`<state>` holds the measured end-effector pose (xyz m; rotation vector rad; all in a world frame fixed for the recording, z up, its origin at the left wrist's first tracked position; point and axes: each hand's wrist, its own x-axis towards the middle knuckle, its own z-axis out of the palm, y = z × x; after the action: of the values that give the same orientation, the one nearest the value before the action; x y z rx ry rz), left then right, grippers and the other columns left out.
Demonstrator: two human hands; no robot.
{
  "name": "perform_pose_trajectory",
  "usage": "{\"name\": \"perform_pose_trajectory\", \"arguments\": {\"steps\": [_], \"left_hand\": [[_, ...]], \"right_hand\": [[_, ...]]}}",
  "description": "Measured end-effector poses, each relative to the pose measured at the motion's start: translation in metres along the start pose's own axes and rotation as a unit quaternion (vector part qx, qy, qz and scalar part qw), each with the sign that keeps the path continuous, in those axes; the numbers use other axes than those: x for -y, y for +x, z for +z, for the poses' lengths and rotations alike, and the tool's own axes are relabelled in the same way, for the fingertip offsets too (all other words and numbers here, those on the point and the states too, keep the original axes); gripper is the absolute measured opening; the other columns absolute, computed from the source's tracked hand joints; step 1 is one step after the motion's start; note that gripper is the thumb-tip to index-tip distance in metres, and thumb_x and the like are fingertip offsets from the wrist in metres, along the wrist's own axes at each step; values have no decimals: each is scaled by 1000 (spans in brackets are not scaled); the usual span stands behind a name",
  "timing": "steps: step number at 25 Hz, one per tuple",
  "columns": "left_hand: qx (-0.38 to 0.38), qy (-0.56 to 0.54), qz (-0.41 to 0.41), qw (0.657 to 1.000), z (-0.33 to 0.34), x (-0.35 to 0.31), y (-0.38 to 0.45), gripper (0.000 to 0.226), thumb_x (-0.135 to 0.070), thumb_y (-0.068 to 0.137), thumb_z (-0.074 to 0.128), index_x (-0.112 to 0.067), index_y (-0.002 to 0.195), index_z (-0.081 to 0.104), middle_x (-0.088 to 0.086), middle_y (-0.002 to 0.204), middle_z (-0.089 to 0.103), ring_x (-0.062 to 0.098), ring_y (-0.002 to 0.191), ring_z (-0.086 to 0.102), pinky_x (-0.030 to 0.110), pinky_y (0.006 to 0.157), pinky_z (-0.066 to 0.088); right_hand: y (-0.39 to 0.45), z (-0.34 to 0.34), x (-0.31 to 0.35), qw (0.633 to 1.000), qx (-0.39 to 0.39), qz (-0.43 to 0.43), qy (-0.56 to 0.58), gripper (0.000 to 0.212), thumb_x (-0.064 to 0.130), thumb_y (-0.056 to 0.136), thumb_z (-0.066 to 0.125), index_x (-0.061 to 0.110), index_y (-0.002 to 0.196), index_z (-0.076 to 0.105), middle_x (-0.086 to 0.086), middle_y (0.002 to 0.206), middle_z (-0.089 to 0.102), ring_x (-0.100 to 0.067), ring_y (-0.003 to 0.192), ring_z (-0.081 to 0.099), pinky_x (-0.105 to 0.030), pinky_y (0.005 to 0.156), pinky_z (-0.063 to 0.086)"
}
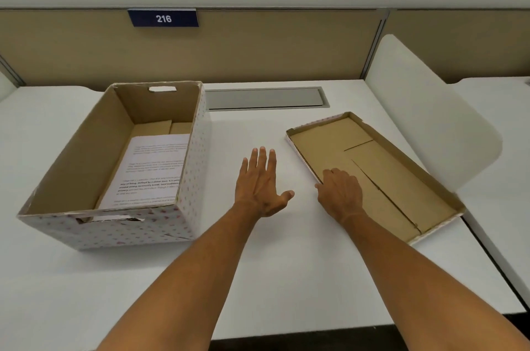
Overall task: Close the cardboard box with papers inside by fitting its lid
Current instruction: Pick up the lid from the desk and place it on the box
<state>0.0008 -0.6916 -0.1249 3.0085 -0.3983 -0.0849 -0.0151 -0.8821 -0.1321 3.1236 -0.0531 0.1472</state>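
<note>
An open cardboard box (183, 178) with pink dots on white sides stands at the left of the desk. Printed papers (152, 170) lie flat on its bottom. The lid (401, 178) lies upside down at the right, its brown inside facing up. My right hand (339, 194) rests on the lid's near left edge, fingers curled over the rim, thumb outside it. My left hand (259, 182) hovers flat over the bare desk between box and lid, fingers spread, holding nothing.
The white desk (258, 264) ends at a front edge near the bottom. A grey cable flap (266, 98) sits at the back. A beige partition with a blue "216" sign (163, 18) stands behind. A white rounded divider (430, 109) rises right of the lid.
</note>
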Motion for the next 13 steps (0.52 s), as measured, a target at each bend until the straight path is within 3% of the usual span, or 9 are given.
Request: {"name": "perform_pose_trajectory", "arguments": {"steps": [4, 10, 13], "left_hand": [[1, -4, -5, 1000, 1, -2, 2, 101, -72, 85, 35, -13, 155, -9, 14, 164, -9, 31, 150, -12, 47, 120, -4], [4, -29, -10, 1000, 2, -4, -1, 98, -67, 86, 39, -13, 155, -6, 13, 165, -7, 30, 151, -10, 45, 120, -2], [2, -86, -1, 996, -2, 0, -4, 91, -60, 89, 44, -15, 156, 0, 10, 166, -1, 27, 152, -3, 43, 120, 7]], "right_hand": [[7, 3, 0, 995, 12, 56, 80, 16, 7, 93, 46, 6, 88, 61, -14, 97, 65, -30, 80, 56, -29, 61, 33], [8, 1, 1, 994, 37, 51, 85, 15, 3, 92, 44, 1, 94, 59, -18, 101, 62, -35, 88, 59, -30, 62, 36], [15, -11, -2, 989, 17, 65, 133, 17, 2, 90, 46, -2, 88, 62, -19, 92, 65, -32, 74, 55, -31, 58, 38]]}}
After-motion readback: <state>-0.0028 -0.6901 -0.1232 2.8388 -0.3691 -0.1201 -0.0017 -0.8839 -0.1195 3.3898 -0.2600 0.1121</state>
